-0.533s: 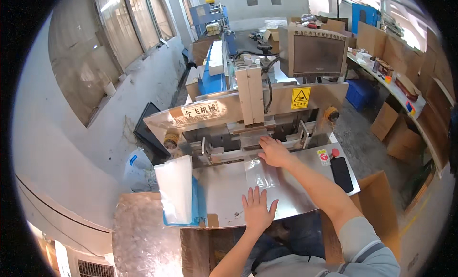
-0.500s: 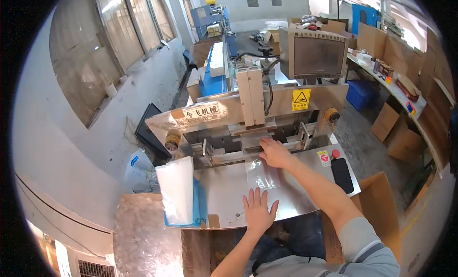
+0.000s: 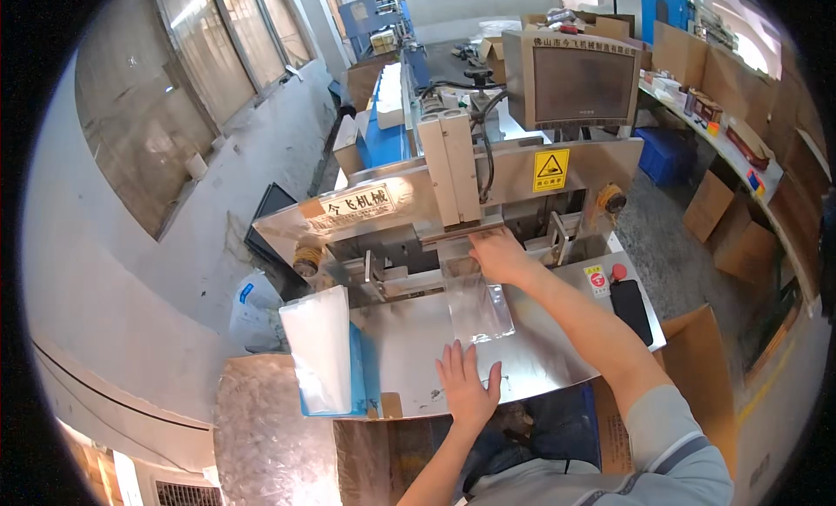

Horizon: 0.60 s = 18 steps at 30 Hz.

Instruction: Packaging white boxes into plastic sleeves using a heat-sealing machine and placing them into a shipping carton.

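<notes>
**Clear bag half fed under the sealing head**

The clear plastic bag [image 3: 477, 307] lay flat on the steel work table [image 3: 557, 358], its far end already pushed up to the slot beneath the machine's sealing head [image 3: 453, 171]. By the look of it, the feeding was under way but not finished: most of the bag was outside the slot, and no finished bag showed on the table.

The right hand [image 3: 496, 255] sat at the bag's 12 o'clock end, palm down, fingers pointing into the slot; whether it pinched the film or only pressed on it could not be told. The left hand [image 3: 468, 386] rested at the bag's 6 o'clock, just short of the near edge, open and flat with fingers spread, holding nothing.

At the left hand's 9 o'clock a stack of unused bags [image 3: 320, 351] leaned against a blue holder [image 3: 359, 375]. A red stop button [image 3: 619, 271] stood at the bag's 3 o'clock.
</notes>
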### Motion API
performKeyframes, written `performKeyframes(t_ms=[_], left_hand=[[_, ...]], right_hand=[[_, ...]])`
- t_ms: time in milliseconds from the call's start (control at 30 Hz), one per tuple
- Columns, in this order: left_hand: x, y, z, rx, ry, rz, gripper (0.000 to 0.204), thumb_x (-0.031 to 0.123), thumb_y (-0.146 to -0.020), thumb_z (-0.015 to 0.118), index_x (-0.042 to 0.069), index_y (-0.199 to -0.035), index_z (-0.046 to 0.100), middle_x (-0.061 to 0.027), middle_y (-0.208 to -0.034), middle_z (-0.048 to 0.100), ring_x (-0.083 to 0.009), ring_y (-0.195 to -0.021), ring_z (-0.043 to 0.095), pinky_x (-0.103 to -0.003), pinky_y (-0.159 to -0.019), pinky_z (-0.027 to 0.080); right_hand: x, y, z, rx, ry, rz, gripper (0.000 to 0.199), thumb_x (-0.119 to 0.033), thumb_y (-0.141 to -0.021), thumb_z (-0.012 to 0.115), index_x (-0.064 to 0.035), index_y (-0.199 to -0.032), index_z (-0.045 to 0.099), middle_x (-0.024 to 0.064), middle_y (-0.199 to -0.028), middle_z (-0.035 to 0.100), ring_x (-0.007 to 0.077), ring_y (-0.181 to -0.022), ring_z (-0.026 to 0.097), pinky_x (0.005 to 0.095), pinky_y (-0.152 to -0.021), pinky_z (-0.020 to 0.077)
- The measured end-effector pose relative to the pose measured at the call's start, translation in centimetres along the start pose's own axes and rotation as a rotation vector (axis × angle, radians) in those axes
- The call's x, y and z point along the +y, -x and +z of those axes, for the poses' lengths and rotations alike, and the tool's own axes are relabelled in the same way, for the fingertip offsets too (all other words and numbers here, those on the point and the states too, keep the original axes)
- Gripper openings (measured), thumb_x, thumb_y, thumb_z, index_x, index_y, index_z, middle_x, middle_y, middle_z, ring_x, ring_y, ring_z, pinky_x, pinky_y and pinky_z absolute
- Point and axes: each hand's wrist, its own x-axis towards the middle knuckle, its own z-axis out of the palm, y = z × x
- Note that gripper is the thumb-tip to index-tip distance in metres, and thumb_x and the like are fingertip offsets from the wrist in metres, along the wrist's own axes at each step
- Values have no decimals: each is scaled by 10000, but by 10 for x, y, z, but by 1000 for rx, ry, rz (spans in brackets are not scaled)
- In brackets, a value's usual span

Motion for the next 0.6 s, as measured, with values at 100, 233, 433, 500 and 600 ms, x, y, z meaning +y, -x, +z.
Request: performKeyframes(t_ms=[100,233,433,500,600], left_hand=[[-2,-1,-1,53,77,-54,592,245,-887,701,-32,-1354,464,-299,-1430,431,-505,-1359,369,-632,-1136,239],[-3,0,-1,81,127,-108,592,173,-898,657,-60,-1381,407,-320,-1459,389,-520,-1390,320,-614,-1163,196],[-8,3,4,103,164,-89,583,218,-926,659,-70,-1375,424,-303,-1458,400,-521,-1385,326,-624,-1152,221],[-7,0,3,97,156,-94,587,215,-926,656,-72,-1380,417,-306,-1456,402,-523,-1384,326,-618,-1152,226],[-9,5,1,93,163,-119,593,200,-928,648,-75,-1391,401,-311,-1454,405,-520,-1385,328,-589,-1156,236]], right_hand=[[2,-5,2,-67,29,17,348,-237,-951,575,9,-1197,571,241,-1179,653,384,-1171,596,502,-1028,410],[2,-7,2,-109,66,50,343,-235,-955,568,4,-1200,572,230,-1219,643,376,-1201,584,496,-1056,392],[10,21,-3,-56,-102,74,484,-289,-975,550,19,-1348,513,248,-1300,594,384,-1240,555,478,-1088,375],[12,51,-13,135,-454,144,523,-297,-999,542,-9,-1429,467,250,-1381,547,395,-1303,508,471,-1109,380],[-20,103,-43,3,-693,414,551,-297,-1004,558,24,-1438,448,270,-1389,535,359,-1286,536,398,-1071,427]])
